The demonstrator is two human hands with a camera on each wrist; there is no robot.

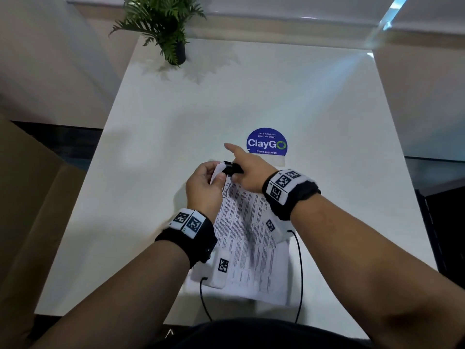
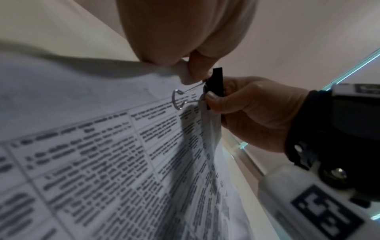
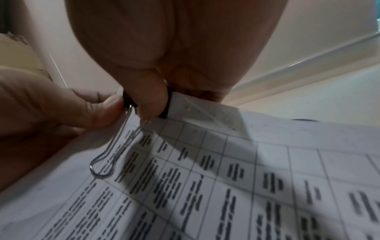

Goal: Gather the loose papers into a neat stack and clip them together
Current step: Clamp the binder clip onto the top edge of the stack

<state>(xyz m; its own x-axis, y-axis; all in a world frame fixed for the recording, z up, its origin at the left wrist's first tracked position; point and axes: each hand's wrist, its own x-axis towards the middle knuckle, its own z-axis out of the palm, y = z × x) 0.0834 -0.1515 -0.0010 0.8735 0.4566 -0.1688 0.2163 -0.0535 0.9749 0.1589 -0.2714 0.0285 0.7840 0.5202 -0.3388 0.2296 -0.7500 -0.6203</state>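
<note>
Papers [image 1: 247,238] clipped, sticker [image 1: 266,142] ("ClayGo")

**Open worktop all round, crowded only at the centre**

The white worktop [image 1: 314,102] lies bare from 9 through 12 to 3 o'clock of the papers [image 1: 249,250], giving a hand wide passage. At 11 o'clock, at the far edge, a potted plant [image 1: 163,23] stands with spreading fronds. A flat blue sticker [image 1: 266,142] at 1 o'clock blocks nothing. Two black cables [image 1: 299,273] trail off the near edge at 6 o'clock.
</note>
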